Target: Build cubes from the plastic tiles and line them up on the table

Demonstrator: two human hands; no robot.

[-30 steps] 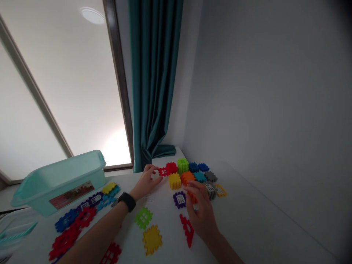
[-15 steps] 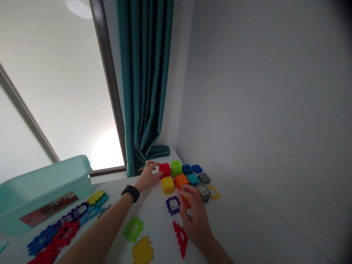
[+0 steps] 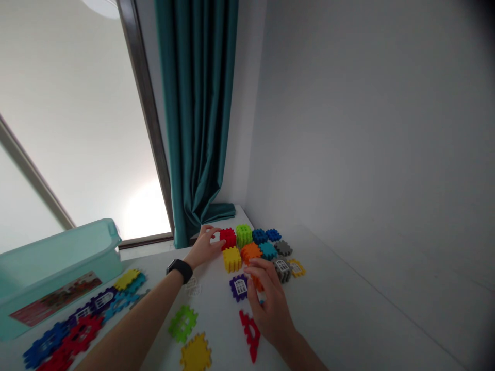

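Note:
My left hand [image 3: 204, 246], with a black watch [image 3: 180, 270] on its wrist, has its thumb and fingers around the left side of a stack of red toothed building tiles [image 3: 228, 238]. My right hand [image 3: 269, 301] is over orange tiles [image 3: 257, 282], fingers curved and thumb apart from them; nothing shows plainly between the fingertips. Left of it lies a purple tile with a white window [image 3: 240, 287]. A yellow tile stack [image 3: 232, 259], another orange stack [image 3: 251, 252] and a green stack [image 3: 244, 235] stand close by. Below my right hand is a red triangular piece [image 3: 250, 336].
A pale green tub [image 3: 58, 268] stands at the left, with red, blue and purple tiles [image 3: 83, 334] before it. Green [image 3: 183, 323] and yellow [image 3: 196, 352] tiles lie in front. Grey window tiles [image 3: 283, 269] and a yellow frame [image 3: 297, 267] are near the wall [image 3: 367, 180].
The whole view has shifted slightly, so everything appears a little further left. Both hands keep nearly the same places among the tiles.

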